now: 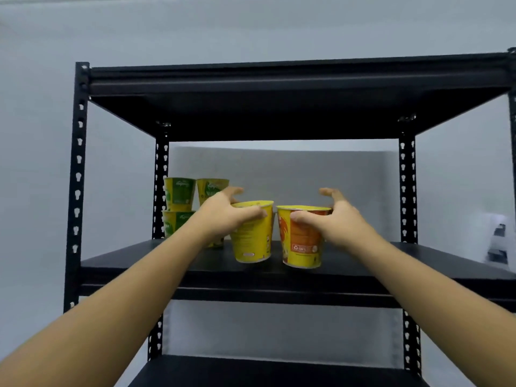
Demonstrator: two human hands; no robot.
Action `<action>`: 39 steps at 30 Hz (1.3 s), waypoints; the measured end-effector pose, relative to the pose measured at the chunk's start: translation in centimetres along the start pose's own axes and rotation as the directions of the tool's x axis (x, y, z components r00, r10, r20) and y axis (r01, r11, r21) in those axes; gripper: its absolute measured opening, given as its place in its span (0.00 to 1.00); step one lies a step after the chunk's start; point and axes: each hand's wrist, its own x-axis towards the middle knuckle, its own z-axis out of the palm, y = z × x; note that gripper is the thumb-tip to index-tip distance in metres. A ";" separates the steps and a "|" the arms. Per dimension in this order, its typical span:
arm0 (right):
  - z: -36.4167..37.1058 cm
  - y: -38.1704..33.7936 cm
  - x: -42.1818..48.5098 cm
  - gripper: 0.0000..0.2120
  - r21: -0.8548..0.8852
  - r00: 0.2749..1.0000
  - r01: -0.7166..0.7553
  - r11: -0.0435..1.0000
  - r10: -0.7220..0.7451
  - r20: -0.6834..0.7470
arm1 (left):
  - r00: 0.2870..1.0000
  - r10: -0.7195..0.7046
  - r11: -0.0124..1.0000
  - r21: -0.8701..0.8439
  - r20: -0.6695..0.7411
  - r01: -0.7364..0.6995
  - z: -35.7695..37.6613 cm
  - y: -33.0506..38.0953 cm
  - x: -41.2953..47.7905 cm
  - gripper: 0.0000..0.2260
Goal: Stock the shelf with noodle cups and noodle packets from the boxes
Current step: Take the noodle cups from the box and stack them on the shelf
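Two bare forearms reach up from the lower corners towards a black metal rack (81, 169). The left hand (223, 216) grips a yellow noodle cup (252, 238) near its rim, thumb across the near side and fingers over the far side. The right hand (340, 219) grips an orange-and-yellow noodle cup (303, 241) in the same way. Both cups are upright, side by side and almost touching, over the front centre of the middle shelf board (418, 261); whether their bases rest on it cannot be told. At the back left of the same board stand green noodle cups (178, 194), stacked two high and partly hidden behind the left wrist. The top board (279, 113) and lower board (251, 372) show nothing on them
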 end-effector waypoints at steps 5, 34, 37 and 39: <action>0.5 1.9 3.2 0.47 0.017 0.998 -0.062 0.998 0.062 0.020 | 0.995 -0.101 0.995 0.008 0.027 0.101 1.6 -0.7 2.8 0.44; -0.8 2.8 9.6 0.44 0.127 0.999 0.035 0.991 -0.037 0.012 | 0.995 0.023 1.000 0.007 -0.095 -0.023 1.8 -1.1 8.6 0.44; 0.0 2.1 12.4 0.38 0.121 1.000 0.021 0.992 -0.018 -0.024 | 0.989 0.050 0.999 -0.001 -0.138 -0.050 2.1 -1.1 12.1 0.42; 0.6 2.0 14.0 0.31 0.105 0.999 0.029 0.994 -0.025 -0.041 | 0.986 0.040 0.998 -0.030 -0.162 -0.046 2.4 -1.5 14.4 0.41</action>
